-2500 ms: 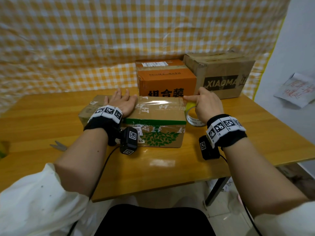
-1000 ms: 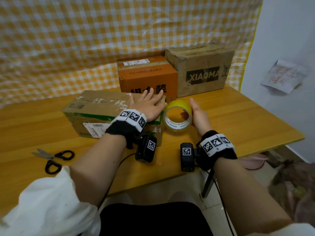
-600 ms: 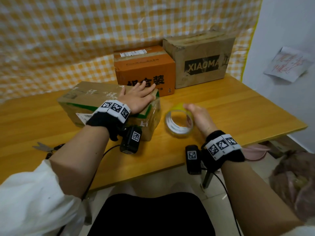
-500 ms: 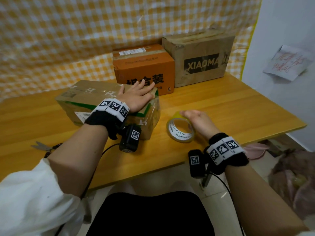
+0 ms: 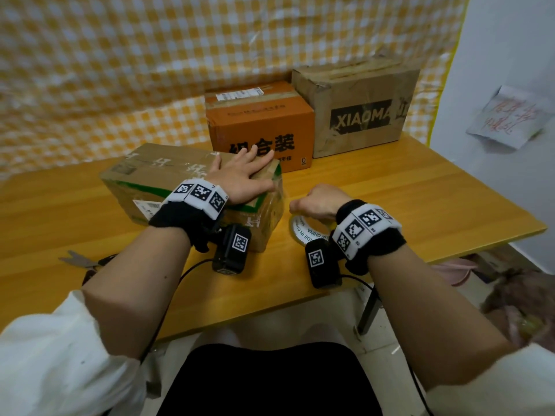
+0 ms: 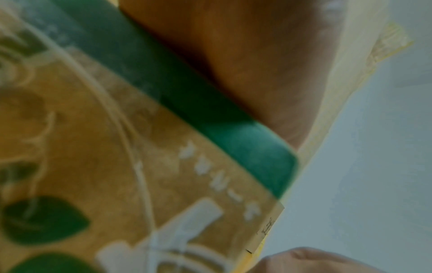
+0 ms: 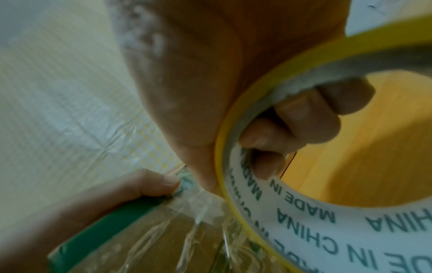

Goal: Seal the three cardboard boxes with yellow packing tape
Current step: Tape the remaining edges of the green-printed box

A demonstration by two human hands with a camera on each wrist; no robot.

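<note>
Pressing flat with fingers spread, the left hand (image 5: 240, 175) rests on top of the green-striped cardboard box (image 5: 168, 175), which lies near the middle of the bench (image 5: 420, 199), while the right hand (image 5: 318, 202) just beside the box's right end has its fingers (image 7: 301, 118) curled through the core of the yellow tape roll (image 5: 306, 232), gripping it. Standing side by side at the back edge of the bench are the orange box (image 5: 264, 136) and the brown XIAOMA box (image 5: 360, 115), and scissors (image 5: 81, 259) lie near the front left edge.
</note>
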